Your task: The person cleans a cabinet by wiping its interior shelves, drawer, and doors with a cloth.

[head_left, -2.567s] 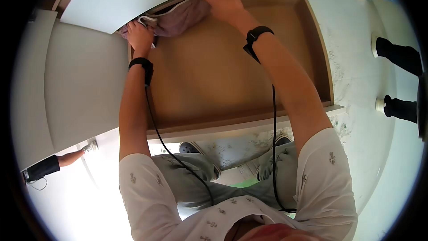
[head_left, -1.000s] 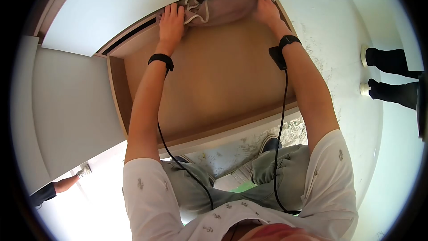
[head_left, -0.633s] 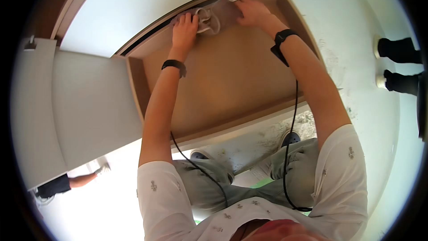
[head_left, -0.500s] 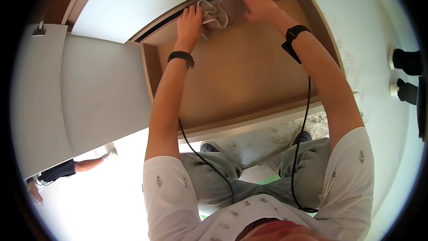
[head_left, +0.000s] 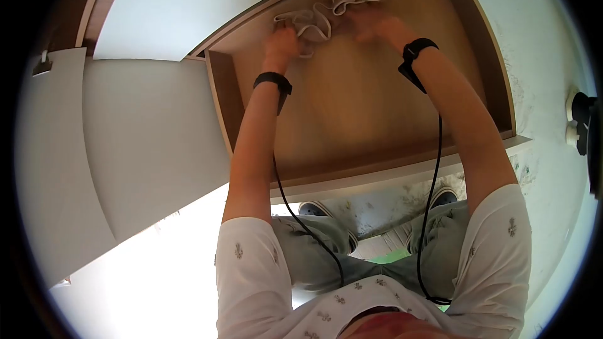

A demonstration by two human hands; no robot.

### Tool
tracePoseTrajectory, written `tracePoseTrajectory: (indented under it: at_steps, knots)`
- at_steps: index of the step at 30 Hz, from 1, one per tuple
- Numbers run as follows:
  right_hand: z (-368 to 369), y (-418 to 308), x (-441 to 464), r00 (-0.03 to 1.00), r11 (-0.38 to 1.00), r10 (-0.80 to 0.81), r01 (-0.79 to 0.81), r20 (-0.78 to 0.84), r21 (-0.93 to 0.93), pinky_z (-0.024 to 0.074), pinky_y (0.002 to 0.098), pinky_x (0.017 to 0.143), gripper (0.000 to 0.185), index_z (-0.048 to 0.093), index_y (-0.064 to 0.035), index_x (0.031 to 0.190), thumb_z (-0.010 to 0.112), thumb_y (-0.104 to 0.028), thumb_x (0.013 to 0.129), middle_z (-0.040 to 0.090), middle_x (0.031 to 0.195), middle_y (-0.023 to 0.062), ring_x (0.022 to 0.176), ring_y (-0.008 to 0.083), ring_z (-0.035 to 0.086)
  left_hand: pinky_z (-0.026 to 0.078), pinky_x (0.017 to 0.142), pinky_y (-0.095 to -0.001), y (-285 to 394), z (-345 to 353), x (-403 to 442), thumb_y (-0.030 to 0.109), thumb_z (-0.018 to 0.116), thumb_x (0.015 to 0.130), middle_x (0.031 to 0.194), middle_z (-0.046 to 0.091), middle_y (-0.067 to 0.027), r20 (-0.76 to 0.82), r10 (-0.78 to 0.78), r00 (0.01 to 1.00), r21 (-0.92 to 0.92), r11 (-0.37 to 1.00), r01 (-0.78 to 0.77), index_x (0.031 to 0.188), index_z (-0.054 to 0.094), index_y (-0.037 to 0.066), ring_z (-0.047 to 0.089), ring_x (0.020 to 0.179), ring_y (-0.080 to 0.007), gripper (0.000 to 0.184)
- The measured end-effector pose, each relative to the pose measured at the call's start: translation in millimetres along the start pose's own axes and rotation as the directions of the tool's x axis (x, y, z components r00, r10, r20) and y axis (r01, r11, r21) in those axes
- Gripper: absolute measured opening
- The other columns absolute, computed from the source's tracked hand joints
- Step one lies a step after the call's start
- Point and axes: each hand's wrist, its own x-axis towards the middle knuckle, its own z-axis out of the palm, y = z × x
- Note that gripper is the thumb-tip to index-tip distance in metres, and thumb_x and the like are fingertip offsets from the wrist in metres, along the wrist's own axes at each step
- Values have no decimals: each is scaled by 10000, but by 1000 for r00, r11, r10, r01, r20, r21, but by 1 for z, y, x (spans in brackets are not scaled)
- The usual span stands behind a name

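A crumpled mauve cloth [head_left: 314,24] with pale piped edges lies at the far inner wall of an open wooden drawer [head_left: 370,100]. My left hand [head_left: 282,43] is closed at the cloth's left end, its fingertips partly hidden by the fabric. At the right part of the cloth, my right hand [head_left: 370,22] touches it with fingers blurred by motion, below a raised fold with a light border. Each wrist wears a black band, and a black cable hangs from each.
White cabinet panels [head_left: 151,125] stand left of the drawer, and a white front [head_left: 188,6] lies beyond it. Another person's dark shoes [head_left: 581,116] show at the right edge. My own shoes [head_left: 314,208] are below the drawer's near edge.
The cloth has come away from the slot at the drawer's back and now lies bunched inside. Both my hands have come closer together than they were a second ago. More of the drawer's back wall shows.
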Motion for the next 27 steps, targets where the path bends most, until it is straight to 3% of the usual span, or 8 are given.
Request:
tracePoseTrajectory:
  at_steps: [4,6,9,13,18,21,25,27]
  knots:
    - [35,14,35,1000,979,17,-14,11,-203,293,486,1125,661,476,-129,1358,665,-289,745,495,1400,101,1345,301,400,379,1051,-518,-19,33,24,516,649,795,1417,417,-253,47,64,997,-42,997,-62,1403,362,-10,424,1305,-400,854]
    - [66,18,74,976,999,-30,19,-214,-49,269,477,1140,577,485,-151,1352,588,-303,805,486,1412,91,1346,299,398,204,1136,-559,-30,53,31,652,649,725,1498,294,-238,21,-17,1000,-1,1000,17,1487,209,-3,268,1393,-414,1097]
    - [44,6,74,969,995,-45,66,-243,78,243,476,1153,557,475,-153,1367,534,-328,841,480,1421,97,1356,304,388,180,1121,-559,-43,60,55,781,642,647,1517,220,-250,101,-28,994,79,997,20,1475,192,-19,225,1400,-433,1237]
    - [49,20,125,990,992,117,-112,-82,58,224,485,1160,606,420,-165,1423,488,-389,865,419,1475,98,1388,319,346,116,1143,-600,-51,64,73,758,612,684,1546,176,-254,63,4,998,-2,1000,-4,1517,86,5,146,1448,-400,1240]
    - [47,24,121,990,969,137,-133,-7,207,195,475,1166,643,409,-165,1438,454,-463,871,376,1500,106,1403,317,307,206,1130,-532,-30,77,81,843,514,711,1501,293,-237,-224,-3,975,162,986,40,1488,211,21,298,1382,-408,1171]
    - [51,25,121,989,956,145,-148,31,254,178,468,1169,668,402,-164,1448,434,-507,875,351,1514,110,1413,316,284,207,1142,-502,-33,69,93,833,483,742,1502,344,-168,-33,69,997,66,996,-67,1471,317,93,305,1397,-348,1052]
    - [50,28,121,988,936,139,-155,71,315,155,460,1174,706,394,-164,1460,407,-566,880,317,1534,116,1426,315,254,220,1146,-476,-34,72,99,809,474,772,1500,374,-124,-104,137,985,96,987,-128,1407,456,156,317,1399,-310,911]
    - [49,30,123,984,926,143,-171,106,337,143,456,1176,726,389,-164,1466,394,-596,882,300,1544,119,1432,314,238,223,1149,-464,-33,74,103,813,475,769,1502,373,-135,-178,136,975,-88,984,-154,1393,476,141,318,1400,-316,917]
